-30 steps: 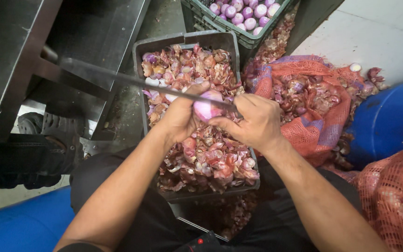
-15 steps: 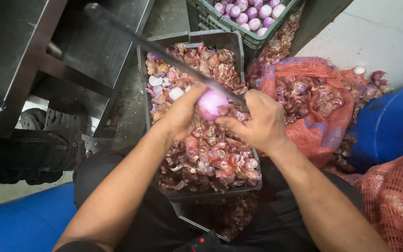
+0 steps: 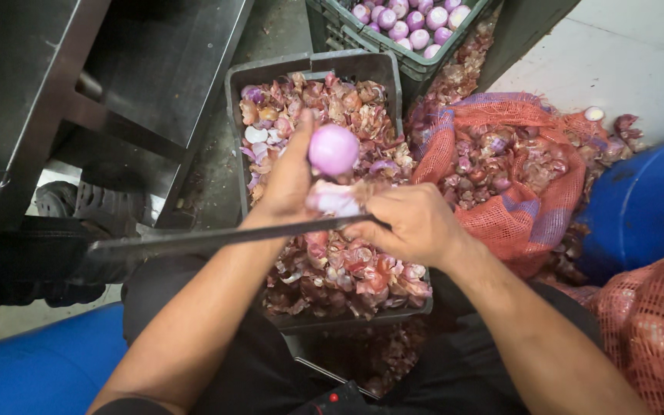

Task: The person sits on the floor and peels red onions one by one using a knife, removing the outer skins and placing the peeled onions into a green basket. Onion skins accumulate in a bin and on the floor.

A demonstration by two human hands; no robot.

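Note:
My left hand [image 3: 290,180] holds up a peeled pinkish-purple onion [image 3: 333,149] at its fingertips, above a dark plastic crate [image 3: 313,68] filled with onion skins. My right hand [image 3: 409,223] grips the handle of a long knife [image 3: 217,240] whose blade runs out to the left, across my left forearm. A piece of pale onion peel [image 3: 334,199] sits between the two hands, just under the onion.
A green crate of peeled onions [image 3: 413,27] stands at the top. A red mesh sack [image 3: 516,177] of unpeeled onions lies open on the right, another sack [image 3: 647,323] at lower right. A blue barrel [image 3: 647,204] is right. A metal frame [image 3: 63,100] stands left.
The knife blade swung from pointing up-left to lying nearly level toward the left. My left hand lifted the onion higher, and its outer skin has come away.

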